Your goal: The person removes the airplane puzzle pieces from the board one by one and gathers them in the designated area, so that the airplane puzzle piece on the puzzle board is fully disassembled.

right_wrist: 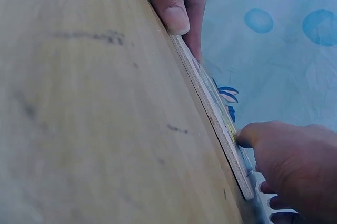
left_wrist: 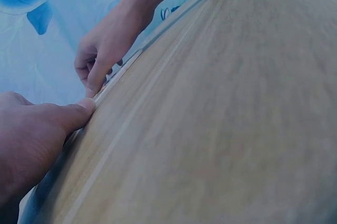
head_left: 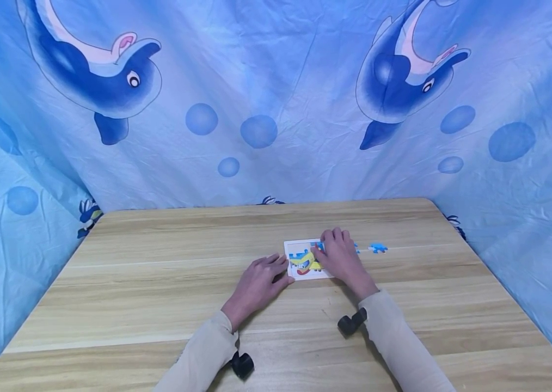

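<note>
A small jigsaw puzzle board (head_left: 311, 276) with a white border lies on the table, showing a yellow and red cartoon figure among blue pieces. At its left edge, my left hand (head_left: 259, 281) holds the board, the thumb by the near corner. In the right wrist view the left thumb (right_wrist: 176, 20) presses against the board's side. My right hand (head_left: 343, 259) is over the board's right half, its thumb and fingers touching down there and covering part of the picture. Whether a piece is between those fingers is hidden. The left wrist view shows the right hand (left_wrist: 112, 42) with bent fingers.
A loose blue puzzle piece (head_left: 378, 248) lies right of the board; more blue shows beside the right hand. The wooden table (head_left: 158, 261) meets a blue dolphin-print curtain (head_left: 276, 71) behind and at both sides. A black camera sits on each wrist.
</note>
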`<action>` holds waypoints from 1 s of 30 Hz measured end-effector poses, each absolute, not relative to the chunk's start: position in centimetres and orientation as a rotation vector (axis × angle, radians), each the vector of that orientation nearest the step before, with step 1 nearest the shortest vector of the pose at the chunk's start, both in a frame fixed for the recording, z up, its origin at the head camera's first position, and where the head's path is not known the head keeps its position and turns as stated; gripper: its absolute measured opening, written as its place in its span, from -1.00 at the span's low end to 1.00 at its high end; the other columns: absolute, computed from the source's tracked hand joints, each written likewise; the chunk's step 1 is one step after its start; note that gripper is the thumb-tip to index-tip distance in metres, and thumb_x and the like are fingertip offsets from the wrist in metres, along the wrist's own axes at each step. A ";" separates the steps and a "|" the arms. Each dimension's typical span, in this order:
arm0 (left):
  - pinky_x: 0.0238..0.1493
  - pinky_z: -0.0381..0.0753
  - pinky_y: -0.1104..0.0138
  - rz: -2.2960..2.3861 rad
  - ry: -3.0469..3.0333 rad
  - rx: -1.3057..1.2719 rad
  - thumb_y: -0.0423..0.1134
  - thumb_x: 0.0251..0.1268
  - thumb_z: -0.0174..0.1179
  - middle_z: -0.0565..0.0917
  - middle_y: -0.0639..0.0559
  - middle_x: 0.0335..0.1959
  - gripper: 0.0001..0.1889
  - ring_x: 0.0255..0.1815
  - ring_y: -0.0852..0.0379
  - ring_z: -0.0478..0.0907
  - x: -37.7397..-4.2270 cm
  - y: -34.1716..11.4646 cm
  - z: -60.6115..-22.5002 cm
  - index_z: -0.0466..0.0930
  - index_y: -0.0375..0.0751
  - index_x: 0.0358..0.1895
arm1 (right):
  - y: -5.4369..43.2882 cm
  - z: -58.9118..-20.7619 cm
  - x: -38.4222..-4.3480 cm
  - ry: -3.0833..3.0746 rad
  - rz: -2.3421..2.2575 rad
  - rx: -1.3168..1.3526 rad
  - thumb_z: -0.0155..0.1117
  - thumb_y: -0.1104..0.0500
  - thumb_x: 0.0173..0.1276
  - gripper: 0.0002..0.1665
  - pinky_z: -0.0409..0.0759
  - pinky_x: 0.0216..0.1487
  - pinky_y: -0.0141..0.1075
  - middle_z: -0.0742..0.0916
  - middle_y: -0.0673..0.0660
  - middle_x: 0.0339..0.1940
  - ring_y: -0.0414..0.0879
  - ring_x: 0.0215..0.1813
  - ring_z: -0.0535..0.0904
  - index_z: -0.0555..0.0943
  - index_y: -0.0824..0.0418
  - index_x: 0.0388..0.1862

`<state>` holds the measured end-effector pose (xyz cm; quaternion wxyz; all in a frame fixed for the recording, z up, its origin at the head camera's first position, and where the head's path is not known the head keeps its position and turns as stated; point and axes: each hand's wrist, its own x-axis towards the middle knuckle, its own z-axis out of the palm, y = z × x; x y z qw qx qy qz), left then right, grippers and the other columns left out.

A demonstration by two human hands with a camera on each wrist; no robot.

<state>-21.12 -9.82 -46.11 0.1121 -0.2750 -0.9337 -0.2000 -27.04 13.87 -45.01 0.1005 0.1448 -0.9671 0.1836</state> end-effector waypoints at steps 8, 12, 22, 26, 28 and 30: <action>0.41 0.45 -0.02 -0.600 -2.743 -0.802 0.06 0.51 0.24 0.61 -0.10 0.32 -0.49 0.41 -0.13 0.49 -21.1 -9.8 -46.2 0.65 -0.24 0.30 | 13.7 -44.9 -26.9 -2.866 0.596 0.381 0.39 -0.03 0.47 -0.56 0.43 -0.07 -0.06 0.54 0.22 -0.12 0.15 -0.02 0.38 0.56 0.34 -0.03; 0.39 0.46 -0.04 -0.601 -2.730 -0.813 0.05 0.51 0.25 0.62 -0.12 0.31 -0.49 0.39 -0.15 0.50 -21.2 -9.8 -46.2 0.65 -0.25 0.29 | 13.6 -44.8 -26.9 -2.866 0.600 0.350 0.39 -0.03 0.46 -0.53 0.43 -0.05 -0.05 0.55 0.25 -0.09 0.17 0.00 0.37 0.57 0.35 0.00; 0.38 0.46 -0.06 -0.608 -2.721 -0.812 0.04 0.50 0.26 0.63 -0.12 0.30 -0.50 0.39 -0.17 0.50 -21.2 -9.8 -46.3 0.65 -0.26 0.29 | 13.4 -44.8 -26.8 -2.859 0.601 0.347 0.40 -0.02 0.46 -0.49 0.46 0.00 0.01 0.59 0.29 -0.03 0.18 0.02 0.41 0.60 0.39 0.07; 0.38 0.47 -0.06 -0.607 -2.723 -0.811 0.04 0.50 0.27 0.63 -0.12 0.30 -0.49 0.39 -0.16 0.50 -21.2 -9.8 -46.2 0.65 -0.26 0.29 | 13.3 -44.8 -26.8 -2.854 0.620 0.338 0.42 -0.01 0.44 -0.50 0.47 0.01 0.01 0.61 0.29 -0.02 0.18 0.04 0.43 0.62 0.39 0.07; 0.38 0.47 -0.05 -0.603 -2.724 -0.811 0.04 0.50 0.27 0.63 -0.12 0.30 -0.50 0.39 -0.16 0.51 -21.2 -9.8 -46.2 0.66 -0.26 0.28 | 13.3 -44.7 -26.7 -2.849 0.643 0.332 0.43 -0.01 0.44 -0.50 0.48 0.03 0.01 0.62 0.29 -0.01 0.19 0.05 0.45 0.63 0.39 0.07; 0.38 0.47 -0.05 -0.602 -2.722 -0.813 0.04 0.49 0.27 0.63 -0.12 0.30 -0.50 0.38 -0.16 0.51 -21.2 -9.8 -46.2 0.66 -0.26 0.28 | 13.4 -44.8 -26.7 -2.841 0.681 0.332 0.43 0.00 0.44 -0.50 0.49 0.05 0.02 0.62 0.29 -0.01 0.20 0.06 0.46 0.63 0.39 0.07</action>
